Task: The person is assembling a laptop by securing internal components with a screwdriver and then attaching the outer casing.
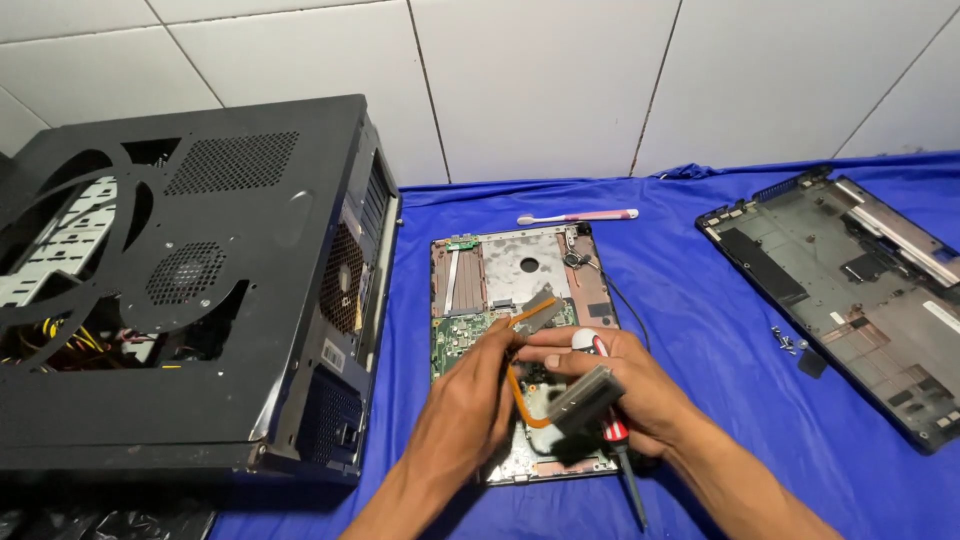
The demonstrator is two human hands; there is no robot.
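**Heatsink lifted clear of the opened laptop**

Both hands hold a copper heat pipe assembly (545,375) just above the open laptop chassis (515,300), which lies in the middle of the blue-covered bench (700,300). The left hand (478,395) pinches the pipe near its upper plate, fingers closed on it. The right hand (620,385) is closed around the finned end and also grips a red-handled screwdriver (612,425), whose dark shaft points down toward the bench edge.

As far as can be judged, disassembly is well along: the laptop's bottom cover (850,290) is already off and lies apart at the right, a few loose screws (788,342) lie just beside it, and the cooling part appears free of the green circuit board (460,335). The board itself and the remaining parts are still seated in the chassis.

Counted: one chassis, one removed cover, one heat pipe assembly, one screwdriver, one pink toothbrush (578,215) beyond the chassis near the tiled wall, and one black desktop computer case (200,290) on its side at the left. The screws are too small to count.
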